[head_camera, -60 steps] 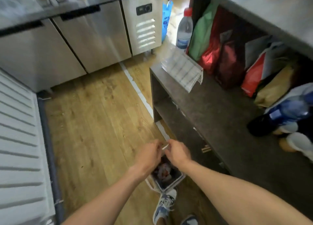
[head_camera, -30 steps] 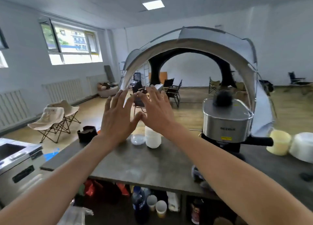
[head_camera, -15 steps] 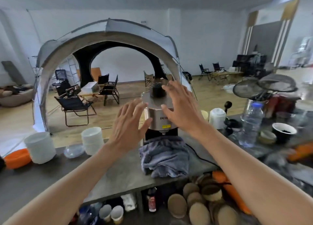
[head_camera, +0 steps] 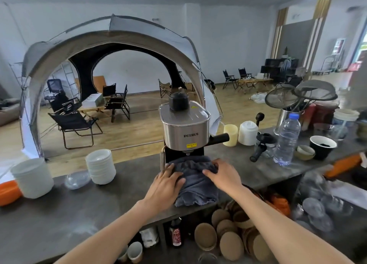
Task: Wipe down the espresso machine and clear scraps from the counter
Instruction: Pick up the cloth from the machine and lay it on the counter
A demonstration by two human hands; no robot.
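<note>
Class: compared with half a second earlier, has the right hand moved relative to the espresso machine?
Yes. The right hand has dropped from beside the espresso machine top onto the grey cloth.

Both hands forward, palms down: left hand (head_camera: 166, 184), right hand (head_camera: 224, 176), fingers spread.

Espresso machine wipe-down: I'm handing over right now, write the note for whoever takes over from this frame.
Left hand: palm down on the left side of the grey cloth, fingers spread, not closed around it.
Right hand: flat on the cloth's right side, likewise not gripping.
The cloth lies bunched on the counter against the base of the espresso machine, under its spout.
Done: cloth reached. No wiping of the machine can be judged from this view.
Left: gather the cloth, wipe the machine's body, top and base, then clear any scraps off the counter; none are clearly visible here.
</note>
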